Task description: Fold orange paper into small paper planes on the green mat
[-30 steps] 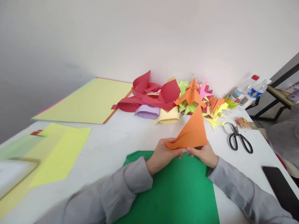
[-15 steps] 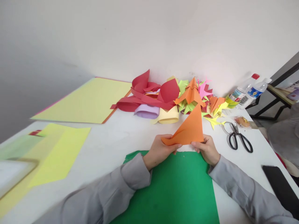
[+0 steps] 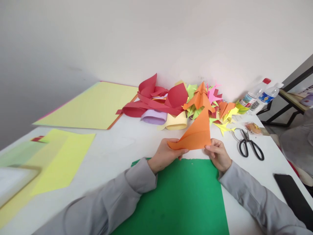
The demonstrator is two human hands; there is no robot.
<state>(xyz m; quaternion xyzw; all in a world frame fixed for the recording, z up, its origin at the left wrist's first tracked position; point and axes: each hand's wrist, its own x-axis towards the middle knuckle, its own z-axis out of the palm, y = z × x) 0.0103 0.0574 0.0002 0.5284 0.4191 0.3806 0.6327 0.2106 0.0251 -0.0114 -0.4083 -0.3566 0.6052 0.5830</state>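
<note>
A folded triangle of orange paper (image 3: 196, 134) is held up between my two hands, above the far edge of a green sheet (image 3: 186, 199). My left hand (image 3: 166, 153) grips its left corner, thumb along the lower edge and fingers behind. At the lower right corner, my right hand (image 3: 218, 154) pinches the paper between thumb and fingers. The tip of the triangle points up and overlaps the pile of folded paper shapes behind it, among them an orange folded figure (image 3: 201, 98).
Red paper loops (image 3: 156, 104) lie by the wall. Scissors (image 3: 250, 145), a black phone (image 3: 294, 197) and two plastic bottles (image 3: 251, 94) are on the right. Large pale yellow sheets (image 3: 90, 104) and bright yellow paper (image 3: 66, 163) cover the left side. Someone in grey (image 3: 297, 140) is at the right edge.
The orange paper has shifted slightly left and tilted a little. My right hand's grip has moved to the very corner, with its fingers more drawn in.
</note>
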